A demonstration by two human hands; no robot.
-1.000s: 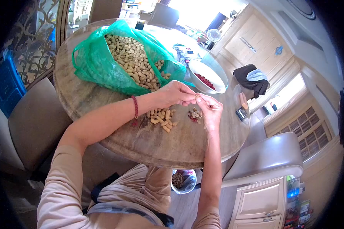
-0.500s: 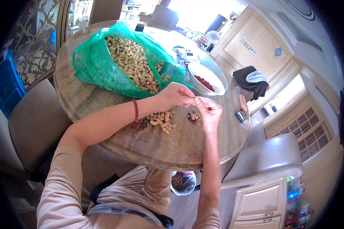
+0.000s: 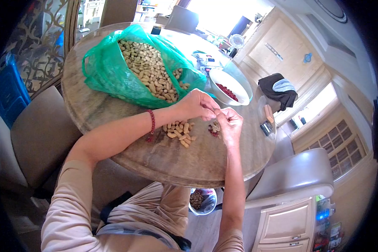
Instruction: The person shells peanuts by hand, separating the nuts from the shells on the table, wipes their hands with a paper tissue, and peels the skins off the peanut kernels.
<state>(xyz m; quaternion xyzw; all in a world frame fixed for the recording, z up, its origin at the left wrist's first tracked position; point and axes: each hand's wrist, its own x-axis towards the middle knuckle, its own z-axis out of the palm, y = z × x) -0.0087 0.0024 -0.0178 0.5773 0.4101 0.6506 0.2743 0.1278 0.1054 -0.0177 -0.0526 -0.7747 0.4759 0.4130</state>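
Note:
My left hand (image 3: 196,105), with a red bead bracelet (image 3: 152,122) at the wrist, is closed in a pinch. Its fingertips meet those of my right hand (image 3: 231,127), also pinched, around a peanut almost wholly hidden by the fingers. Below my left hand, a small heap of unshelled peanuts (image 3: 180,132) lies on the round table (image 3: 164,161). Beside my right hand is a little pile of shell bits and red-skinned kernels (image 3: 214,129), partly covered by it. Behind my hands, a green plastic bag (image 3: 109,90) gapes around many peanuts in the shell (image 3: 149,67).
At the back right, a white bowl (image 3: 221,78) contains red kernels (image 3: 227,91). A clear plastic package (image 3: 208,61) lies behind it. Under the table edge stands a bin (image 3: 208,204) with shells inside. Chairs (image 3: 292,172) flank the table on both sides.
My fingertips have drawn closer together, and the pale piece that showed between them is now hidden. The whole view has shifted slightly.

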